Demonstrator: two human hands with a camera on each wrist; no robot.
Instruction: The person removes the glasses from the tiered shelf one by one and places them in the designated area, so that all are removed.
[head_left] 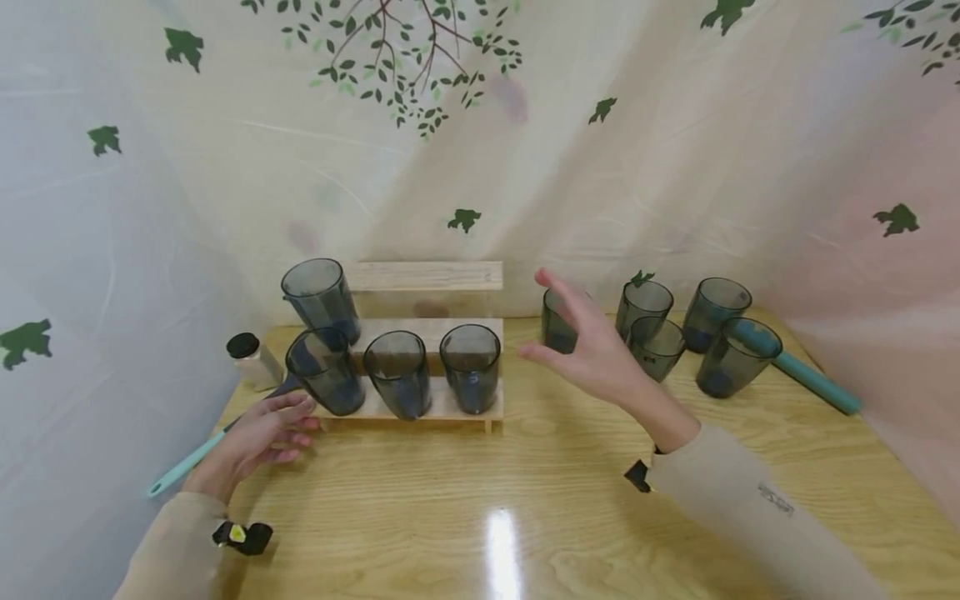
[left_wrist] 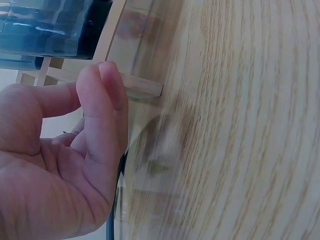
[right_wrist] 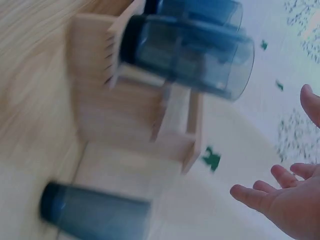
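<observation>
In the head view a stepped wooden rack (head_left: 431, 277) bears dark tinted glasses. Three of them, a left glass (head_left: 326, 375), a middle glass (head_left: 397, 375) and a right glass (head_left: 471, 371), line its lowest step. Another glass (head_left: 321, 292) stands higher up at the left end. My left hand (head_left: 258, 437) is beside the rack's front left corner, its fingers loosely bent and nothing held. Raised right of the rack, my right hand (head_left: 592, 350) has thumb and fingers spread apart, partly covering a glass (head_left: 557, 327) behind it. The right wrist view shows that hand (right_wrist: 285, 200) empty too.
Several more tinted glasses (head_left: 738, 358) stand on the right of the wooden table (head_left: 562, 517), near a teal handle (head_left: 817, 383). Left of the rack are a black-lidded jar (head_left: 255, 362) and a teal-handled utensil (head_left: 187, 462). A leaf-print curtain (head_left: 405, 183) hangs behind.
</observation>
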